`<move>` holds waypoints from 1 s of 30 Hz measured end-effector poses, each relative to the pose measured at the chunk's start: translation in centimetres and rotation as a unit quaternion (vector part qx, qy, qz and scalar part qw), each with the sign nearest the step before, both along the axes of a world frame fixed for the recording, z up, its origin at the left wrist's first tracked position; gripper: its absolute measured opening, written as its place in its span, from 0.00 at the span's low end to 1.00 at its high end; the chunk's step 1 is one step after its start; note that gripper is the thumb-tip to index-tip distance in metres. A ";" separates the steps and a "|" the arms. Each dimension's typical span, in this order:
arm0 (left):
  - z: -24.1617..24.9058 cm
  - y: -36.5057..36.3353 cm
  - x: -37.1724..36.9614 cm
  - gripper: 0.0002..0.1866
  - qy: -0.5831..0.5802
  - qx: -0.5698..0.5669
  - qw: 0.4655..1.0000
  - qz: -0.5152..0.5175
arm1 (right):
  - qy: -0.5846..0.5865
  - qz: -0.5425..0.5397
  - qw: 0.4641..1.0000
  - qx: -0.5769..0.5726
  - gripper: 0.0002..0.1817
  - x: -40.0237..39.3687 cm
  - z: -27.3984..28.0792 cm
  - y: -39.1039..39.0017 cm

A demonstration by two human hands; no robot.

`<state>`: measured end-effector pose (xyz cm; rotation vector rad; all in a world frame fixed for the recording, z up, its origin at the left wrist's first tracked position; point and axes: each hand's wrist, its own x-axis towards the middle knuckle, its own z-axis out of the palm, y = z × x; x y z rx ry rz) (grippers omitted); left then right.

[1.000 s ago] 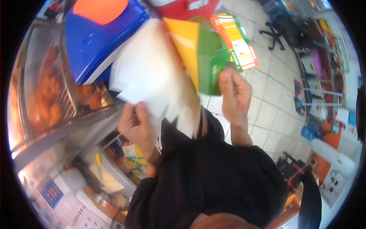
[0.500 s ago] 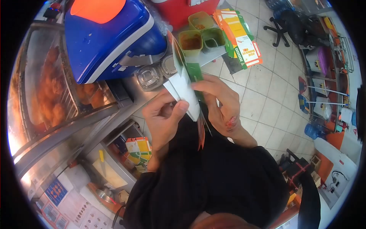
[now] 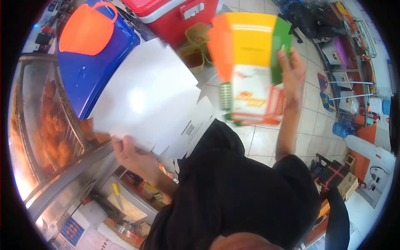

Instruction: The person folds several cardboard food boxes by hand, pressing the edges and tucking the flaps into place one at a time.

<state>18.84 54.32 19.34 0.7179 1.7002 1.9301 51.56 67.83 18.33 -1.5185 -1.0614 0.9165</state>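
My left hand (image 3: pixel 135 160) is closed on the lower edge of a flat white cardboard sheet (image 3: pixel 146 96), its plain side up, with a small printed code near its right edge. On the right, my right hand (image 3: pixel 293 73) grips the side of a flat printed carton (image 3: pixel 252 54) in orange, yellow, green and white, slightly blurred. The two pieces are apart, with the white sheet over part of the blue cooler and the counter, and the printed carton held above the tiled floor.
An orange plastic scoop (image 3: pixel 89 31) lies on the blue cooler (image 3: pixel 89 75). Behind stands a red cooler (image 3: pixel 166 18), near yellowish tubs (image 3: pixel 191 57). Roasted food sits behind glass (image 3: pixel 54 121) at left. A yellow-handled knife (image 3: pixel 116 191) lies on a lower shelf.
My hands have moved apart. The white sheet has swung left and now shows its broad face; the printed carton is up at the right in my right hand. The view has shifted slightly.
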 end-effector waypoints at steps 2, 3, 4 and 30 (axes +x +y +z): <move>0.3 -0.6 -1.8 0.15 0.000 0.003 1.000 0.027 | -0.034 0.020 0.999 0.030 0.12 6.3 -4.9 6.0; 0.5 -1.0 -2.2 0.18 -0.002 0.004 0.999 0.050 | -0.070 0.042 0.997 0.015 0.12 9.0 -7.1 9.0; 1.4 -1.0 -1.8 0.20 -0.012 0.008 0.999 0.049 | -0.106 0.066 0.992 0.001 0.12 10.8 -9.2 12.0; -1.8 -7.9 -0.1 0.16 -0.156 -0.048 0.972 -0.169 | -0.055 0.595 0.783 0.174 0.33 -20.3 -1.2 -10.4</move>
